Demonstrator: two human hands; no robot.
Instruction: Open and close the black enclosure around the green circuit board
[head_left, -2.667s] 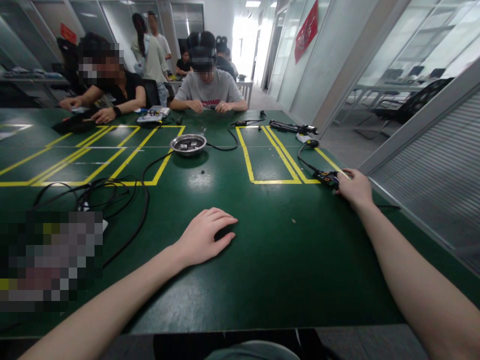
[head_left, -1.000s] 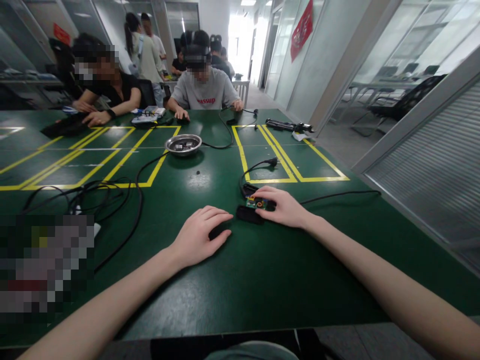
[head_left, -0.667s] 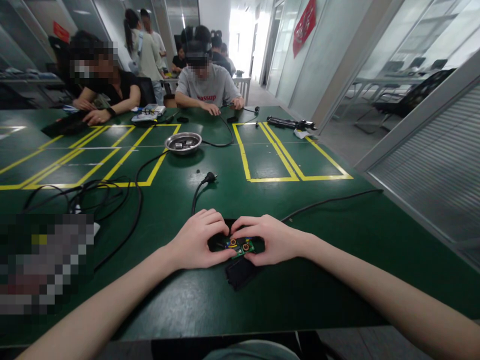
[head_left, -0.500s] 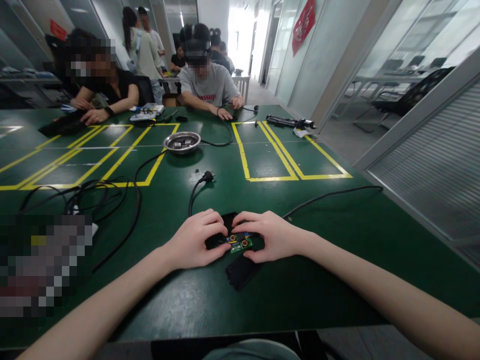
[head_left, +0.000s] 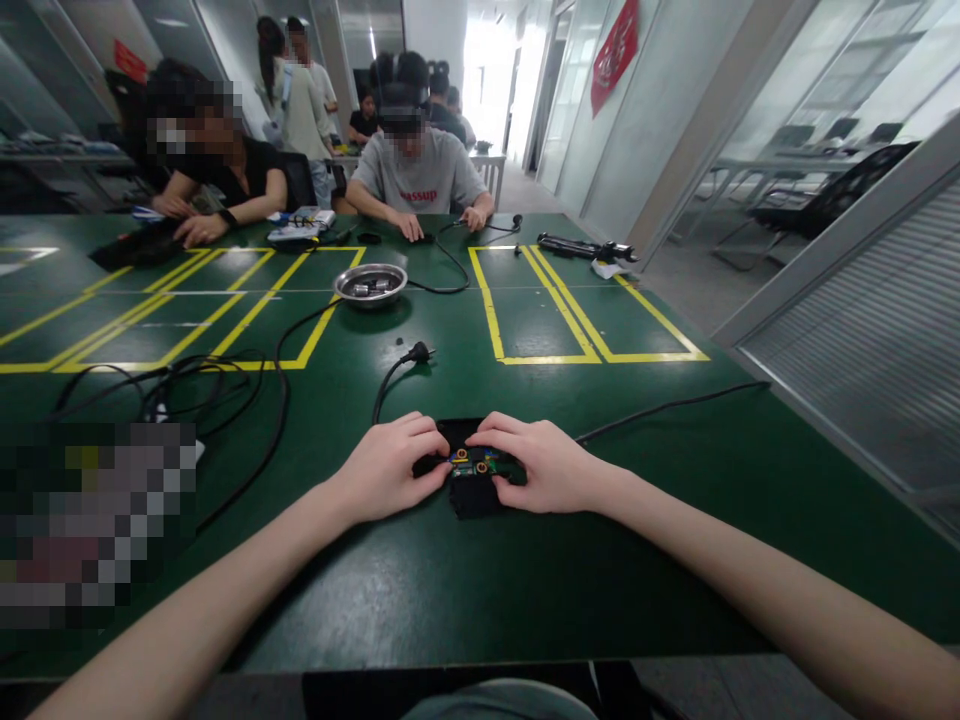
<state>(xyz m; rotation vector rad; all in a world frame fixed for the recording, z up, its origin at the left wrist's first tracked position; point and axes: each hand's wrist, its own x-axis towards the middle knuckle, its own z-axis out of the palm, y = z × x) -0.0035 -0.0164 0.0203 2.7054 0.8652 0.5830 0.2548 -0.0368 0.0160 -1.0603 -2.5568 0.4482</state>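
A small green circuit board (head_left: 472, 465) with round copper coils sits between my two hands. My left hand (head_left: 394, 465) pinches its left end, thumb and fingers curled in. At the other end, the curled fingers and thumb of my right hand (head_left: 544, 465) grip the board. Directly below the board on the near side is a black plastic casing piece (head_left: 474, 498). Another black casing part (head_left: 461, 430) shows on the far side, partly covered by my fingers. A black cord with a plug (head_left: 418, 353) runs out beyond my left hand.
Another black cable (head_left: 667, 403) stretches right. A metal bowl (head_left: 370, 286) holds small metal parts. Coiled black cables (head_left: 202, 385) lie at left. Yellow tape (head_left: 551, 358) marks the green table (head_left: 600, 590). Two people work across it, near a black tool-like object (head_left: 589, 246).
The board and my hands have shifted slightly away from me. The near casing piece, slanted and sticking out towards me before, now lies straighter and tighter against the board.
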